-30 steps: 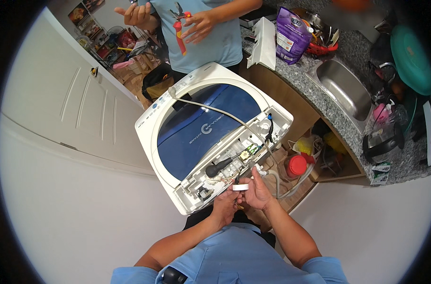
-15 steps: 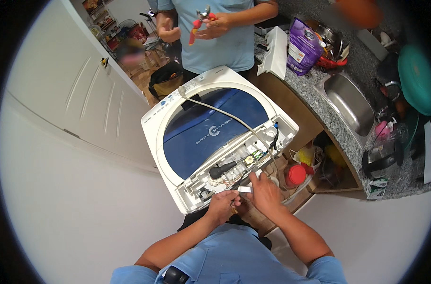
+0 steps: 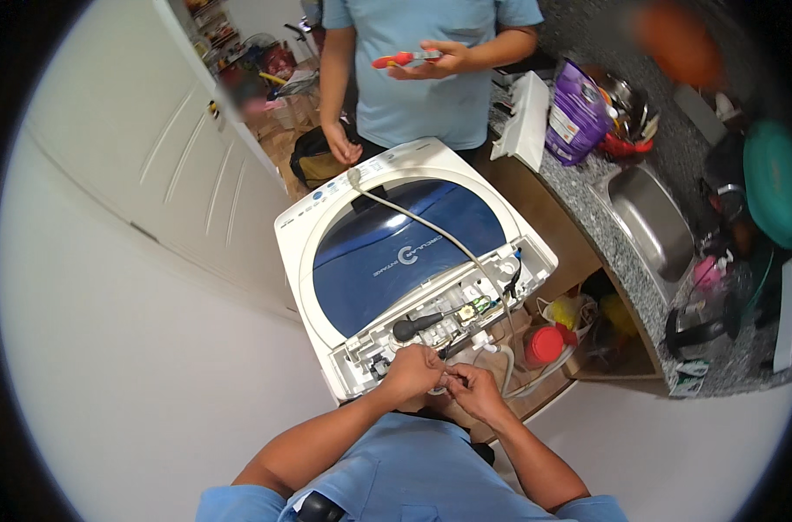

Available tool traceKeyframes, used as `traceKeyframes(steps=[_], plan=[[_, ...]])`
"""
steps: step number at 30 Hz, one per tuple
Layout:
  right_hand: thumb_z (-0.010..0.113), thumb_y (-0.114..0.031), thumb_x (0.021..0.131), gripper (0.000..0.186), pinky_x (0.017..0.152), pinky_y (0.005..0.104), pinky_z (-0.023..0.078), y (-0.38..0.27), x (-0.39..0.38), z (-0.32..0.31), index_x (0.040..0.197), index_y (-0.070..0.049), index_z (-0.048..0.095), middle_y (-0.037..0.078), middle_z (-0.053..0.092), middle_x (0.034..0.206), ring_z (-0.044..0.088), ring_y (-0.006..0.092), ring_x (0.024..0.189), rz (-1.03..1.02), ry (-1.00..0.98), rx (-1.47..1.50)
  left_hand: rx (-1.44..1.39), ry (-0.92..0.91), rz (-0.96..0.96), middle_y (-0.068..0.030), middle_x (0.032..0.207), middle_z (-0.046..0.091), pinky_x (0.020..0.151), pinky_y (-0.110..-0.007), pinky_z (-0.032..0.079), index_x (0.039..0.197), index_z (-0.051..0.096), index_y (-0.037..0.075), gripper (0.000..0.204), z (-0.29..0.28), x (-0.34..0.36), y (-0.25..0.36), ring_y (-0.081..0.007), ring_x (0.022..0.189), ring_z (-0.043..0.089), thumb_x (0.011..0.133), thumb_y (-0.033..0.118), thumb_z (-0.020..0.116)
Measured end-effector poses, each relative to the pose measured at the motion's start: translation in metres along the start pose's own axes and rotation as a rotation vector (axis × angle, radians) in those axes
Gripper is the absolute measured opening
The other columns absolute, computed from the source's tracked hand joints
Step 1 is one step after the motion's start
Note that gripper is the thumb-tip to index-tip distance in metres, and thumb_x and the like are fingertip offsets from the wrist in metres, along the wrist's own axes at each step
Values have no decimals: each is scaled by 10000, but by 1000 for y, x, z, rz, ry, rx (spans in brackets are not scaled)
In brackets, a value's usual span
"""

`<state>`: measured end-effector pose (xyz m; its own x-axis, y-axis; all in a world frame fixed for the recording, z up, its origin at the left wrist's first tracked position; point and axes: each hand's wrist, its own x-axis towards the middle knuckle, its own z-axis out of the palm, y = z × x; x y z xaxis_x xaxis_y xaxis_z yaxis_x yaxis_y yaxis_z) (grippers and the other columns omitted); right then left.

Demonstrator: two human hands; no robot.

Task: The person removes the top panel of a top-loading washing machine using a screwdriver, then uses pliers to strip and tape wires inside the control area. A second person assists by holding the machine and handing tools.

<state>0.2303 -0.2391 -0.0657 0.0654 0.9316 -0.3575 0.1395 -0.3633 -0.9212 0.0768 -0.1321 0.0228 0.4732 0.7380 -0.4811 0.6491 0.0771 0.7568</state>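
Observation:
A white top-loading washing machine (image 3: 302,228) with a blue lid (image 3: 413,252) stands before me, its long compartment (image 3: 361,355) nearest me uncovered. Inside are a small green-and-yellow circuit part (image 3: 471,311), a black rounded plug-like part (image 3: 406,330) and loose wires. My left hand (image 3: 413,372) and my right hand (image 3: 476,390) meet fingertip to fingertip at this compartment's near edge. Both are closed in a pinch; what lies between the fingers is too small and covered to name. A grey cord (image 3: 431,221) runs across the lid.
Opposite me a person in a light-blue shirt holds red-handled pliers (image 3: 403,59). At right, a granite counter (image 3: 579,191) carries a purple bag (image 3: 577,117), a long white panel (image 3: 522,122) and a steel sink (image 3: 650,217). Below stands a red-lidded jar (image 3: 546,346). A white door (image 3: 144,139) is at left.
My hands have come together, and the small white piece by my right fingers is no longer visible. The other person has turned the pliers level and lowered the free hand toward the machine.

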Motion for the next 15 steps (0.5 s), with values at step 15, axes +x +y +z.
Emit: traceKeyframes(steps=[15], plan=[[604,-612,972,569,966,431,457,-36,14,34,1184,-87,662,52,693,1105,642,216,1036,483,-106,1433,-264,201,-41,-93,896,767,695,-250,555,1112,730,-25,166,14,-32,-34,-97,785,698,977,58,681]])
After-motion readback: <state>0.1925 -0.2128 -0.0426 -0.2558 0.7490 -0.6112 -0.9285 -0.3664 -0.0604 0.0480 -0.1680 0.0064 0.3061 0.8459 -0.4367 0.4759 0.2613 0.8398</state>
